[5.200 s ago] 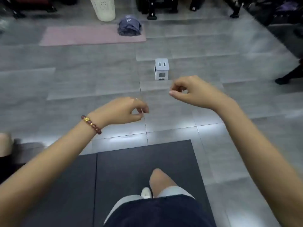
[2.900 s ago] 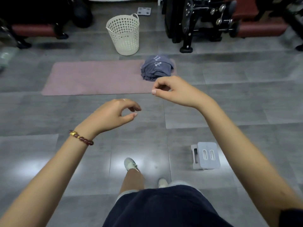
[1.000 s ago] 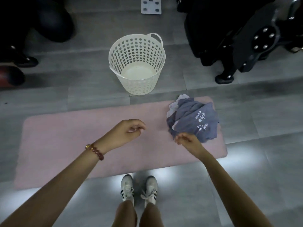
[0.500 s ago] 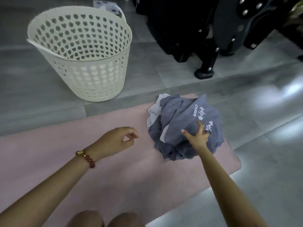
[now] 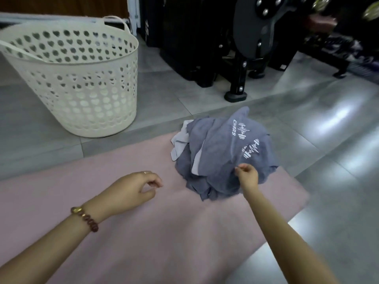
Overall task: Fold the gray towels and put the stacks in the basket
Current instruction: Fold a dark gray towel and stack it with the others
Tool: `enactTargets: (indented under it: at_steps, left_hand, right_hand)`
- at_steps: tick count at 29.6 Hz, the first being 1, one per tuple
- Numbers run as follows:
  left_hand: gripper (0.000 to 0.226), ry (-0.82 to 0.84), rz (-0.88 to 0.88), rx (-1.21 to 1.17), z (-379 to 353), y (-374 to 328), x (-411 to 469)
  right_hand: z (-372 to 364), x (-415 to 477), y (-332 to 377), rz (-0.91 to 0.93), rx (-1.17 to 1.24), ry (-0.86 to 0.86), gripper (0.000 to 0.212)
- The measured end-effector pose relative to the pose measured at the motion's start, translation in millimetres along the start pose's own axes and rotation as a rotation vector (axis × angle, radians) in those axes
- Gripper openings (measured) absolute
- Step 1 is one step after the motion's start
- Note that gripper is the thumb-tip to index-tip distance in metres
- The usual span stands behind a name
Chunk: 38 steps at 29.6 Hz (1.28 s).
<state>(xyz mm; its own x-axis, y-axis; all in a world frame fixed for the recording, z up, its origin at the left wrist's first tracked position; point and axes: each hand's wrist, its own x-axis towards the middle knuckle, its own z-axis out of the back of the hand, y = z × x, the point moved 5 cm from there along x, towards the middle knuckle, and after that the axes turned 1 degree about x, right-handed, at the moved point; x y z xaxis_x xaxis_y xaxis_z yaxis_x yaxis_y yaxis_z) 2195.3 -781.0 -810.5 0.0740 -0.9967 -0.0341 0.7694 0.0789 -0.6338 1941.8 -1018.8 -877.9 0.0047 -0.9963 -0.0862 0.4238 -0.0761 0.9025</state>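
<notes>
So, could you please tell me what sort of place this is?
Probably a gym or workout room: black weight-machine frames stand on the tiled floor at the back, a pink exercise mat lies in front, and the gray towels piled on it carry a barbell-style logo.

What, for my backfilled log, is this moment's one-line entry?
right hand pinches gray towels | left hand idle over mat | basket upright

This looks like a gym. A black weight machine [image 5: 252, 37] stands on the gray tiled floor [image 5: 328, 140]. A pink exercise mat [image 5: 143, 242] lies in front of it.
</notes>
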Motion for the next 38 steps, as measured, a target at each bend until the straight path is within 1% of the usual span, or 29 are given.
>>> enactTargets:
  at_steps: [1, 2, 3, 4, 5, 6, 7, 8, 10, 11, 13, 15, 17, 18, 19, 20, 21, 23, 24, 25, 27, 28, 29, 31, 33, 35, 37, 38]
  left_hand:
    - [0.023, -0.035, 0.002, -0.002, 5, -4, -2]
    - [0.016, -0.067, 0.011, -0.016, 11, -9, -4]
    - [0.011, -0.087, 0.006, -0.043, 16, -15, -7]
    - [0.018, -0.107, 0.0, -0.063, 20, -20, -10]
    - [0.022, -0.118, -0.014, -0.068, 23, -23, -15]
    - [0.02, -0.127, -0.016, -0.046, 25, -25, -18]
    - [0.017, -0.137, -0.027, -0.024, 27, -26, -22]
    - [0.017, -0.152, -0.032, -0.006, 29, -27, -27]
    - [0.019, -0.175, -0.023, -0.025, 32, -28, -37]
    - [0.019, -0.187, -0.013, -0.056, 34, -28, -42]
    - [0.026, -0.201, -0.003, -0.104, 37, -28, -48]
    - [0.035, -0.2, -0.005, -0.111, 40, -32, -48]
    - [0.044, -0.216, -0.013, -0.12, 41, -38, -43]
    - [0.055, -0.245, -0.007, -0.145, 43, -43, -41]
    - [0.071, -0.288, 0.011, -0.191, 47, -48, -39]
    - [0.088, -0.338, 0.031, -0.239, 51, -52, -39]
    - [0.099, -0.387, 0.039, -0.268, 56, -56, -39]
    - [0.109, -0.448, 0.041, -0.27, 70, -62, -46]
    - [0.107, -0.474, 0.02, -0.297, 80, -66, -51]
    - [0.098, -0.509, -0.017, -0.352, 91, -69, -57]
    - [0.066, -0.622, -0.102, -0.446, 119, -77, -71]
    - [0.053, -0.698, -0.125, -0.448, 136, -79, -80]
    - [0.044, -0.769, -0.128, -0.435, 153, -82, -88]
    - [0.03, -0.878, -0.082, -0.431, 186, -82, -107]
    - [0.019, -0.945, -0.021, -0.439, 211, -74, -126]
    - [0.014, -0.974, 0.04, -0.458, 222, -60, -141]
    - [0.012, -1.004, 0.095, -0.46, 224, -43, -152]
    - [0.011, -1.024, 0.124, -0.456, 223, -32, -157]
  right_hand:
    - [-1, 4, 4, -0.051, -0.001, -0.004, 0.029]
    - [-3, 7, 7, -0.088, -0.069, 0.022, 0.049]
    - [-7, 11, 7, -0.11, -0.163, 0.072, 0.064]
    - [-12, 14, 7, -0.118, -0.267, 0.13, 0.069]
    - [-15, 14, 6, -0.124, -0.357, 0.162, 0.063]
    - [-18, 13, 6, -0.135, -0.403, 0.16, 0.054]
    - [-19, 10, 10, -0.142, -0.391, 0.13, 0.045]
    - [-19, 3, 18, -0.136, -0.349, 0.091, 0.038]
    - [-18, -17, 38, -0.059, -0.224, 0.006, 0.025]
    - [-15, -29, 49, -0.011, -0.156, -0.013, 0.019]
    - [-7, -55, 74, 0.109, -0.039, 0.014, 0.015]
    - [-4, -78, 106, 0.263, 0.048, 0.145, 0.012]
    - [-14, -103, 145, 0.375, 0.175, 0.387, 0.017]
    - [-21, -117, 164, 0.374, 0.268, 0.526, 0.018]
    - [-27, -132, 183, 0.347, 0.35, 0.647, 0.019]
    - [-33, -147, 201, 0.317, 0.425, 0.758, 0.022]
    - [-39, -160, 217, 0.286, 0.48, 0.858, 0.022]
    - [-47, -188, 249, 0.234, 0.588, 1.049, 0.023]
    - [-50, -202, 267, 0.211, 0.657, 1.14, 0.025]
    - [-53, -213, 284, 0.178, 0.718, 1.215, 0.029]
    - [-64, -232, 319, 0.094, 0.801, 1.333, 0.037]
    - [-70, -241, 336, 0.092, 0.821, 1.374, 0.038]
    - [-78, -247, 351, 0.121, 0.847, 1.388, 0.037]
    - [-95, -258, 375, 0.163, 0.933, 1.428, 0.032]
    - [-115, -269, 387, 0.207, 0.968, 1.492, 0.036]
    - [-140, -282, 386, 0.298, 0.84, 1.495, 0.045]
    - [-168, -289, 370, 0.401, 0.636, 1.41, 0.053]
    - [-182, -289, 357, 0.462, 0.522, 1.372, 0.061]
